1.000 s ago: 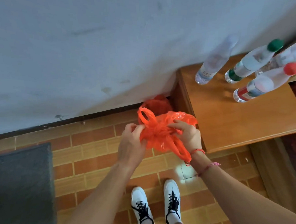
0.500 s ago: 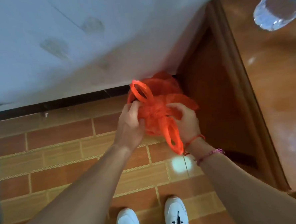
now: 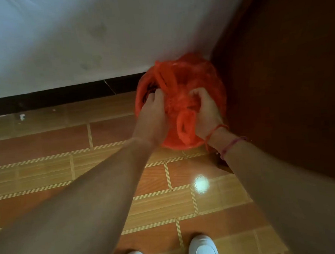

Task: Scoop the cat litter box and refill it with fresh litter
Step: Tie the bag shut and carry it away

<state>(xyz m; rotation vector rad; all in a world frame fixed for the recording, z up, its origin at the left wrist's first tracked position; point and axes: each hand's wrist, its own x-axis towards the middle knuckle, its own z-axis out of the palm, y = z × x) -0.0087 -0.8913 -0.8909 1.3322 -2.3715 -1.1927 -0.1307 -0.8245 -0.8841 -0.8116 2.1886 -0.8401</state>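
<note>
An orange plastic bag (image 3: 197, 76) with tied loop handles sits low in a round red bin (image 3: 222, 96) in the corner between the wall and a wooden cabinet. My left hand (image 3: 154, 110) grips the bag's bunched left side, fingers curled into the plastic. On the right side my right hand (image 3: 205, 108) grips the bag, beside a hanging handle loop (image 3: 185, 123). The bag's contents are hidden. No litter box or scoop is in view.
A dark wooden cabinet side (image 3: 287, 80) stands close on the right. The white wall (image 3: 98, 33) with a dark baseboard (image 3: 62, 96) runs behind the bin. Brick-pattern floor tiles (image 3: 106, 160) spread below, with my white shoes (image 3: 203, 248) at the bottom edge.
Both hands have carried the orange bag down and forward into the red bin in the corner. My view has dropped lower and closer; the cabinet top and bottles have left the frame.
</note>
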